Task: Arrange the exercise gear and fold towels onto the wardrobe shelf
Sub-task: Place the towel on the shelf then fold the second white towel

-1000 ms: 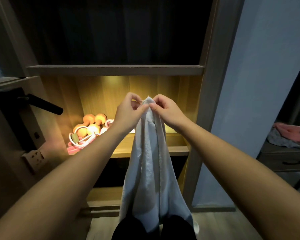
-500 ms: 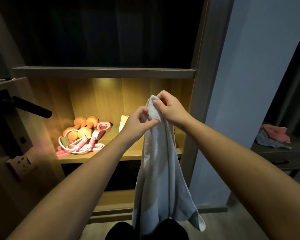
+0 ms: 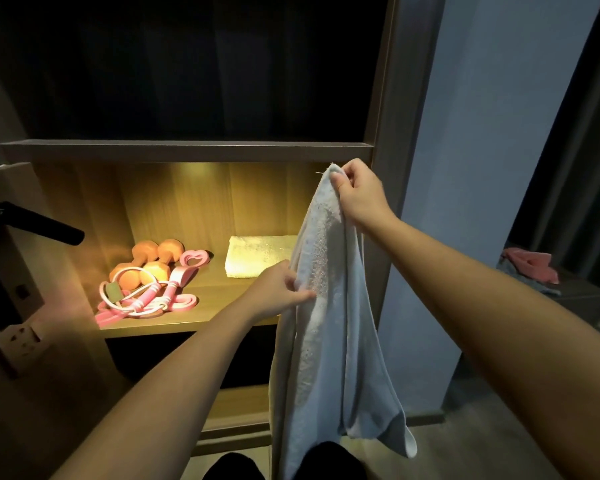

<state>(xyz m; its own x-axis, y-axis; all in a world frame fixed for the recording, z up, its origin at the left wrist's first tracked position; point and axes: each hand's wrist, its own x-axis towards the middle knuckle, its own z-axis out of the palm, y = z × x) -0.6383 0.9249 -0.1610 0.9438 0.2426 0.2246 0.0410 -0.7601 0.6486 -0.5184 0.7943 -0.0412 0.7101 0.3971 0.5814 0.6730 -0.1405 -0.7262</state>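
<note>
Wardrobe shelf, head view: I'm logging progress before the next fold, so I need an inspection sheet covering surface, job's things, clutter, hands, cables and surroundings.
Surface: shelf, wooden, lit from above.
Job's things: orange dumbbells and pink bands heaped at its left; folded towel at its right rear; hanging towel unfolded, in front of the shelf.
Clutter: nothing seen.
Hands: right hand pinches the hanging towel's top corner; left hand grips its edge lower down.
Cables: nothing seen.
Surroundings: door handle and socket at left; pink cloth at far right.
</note>
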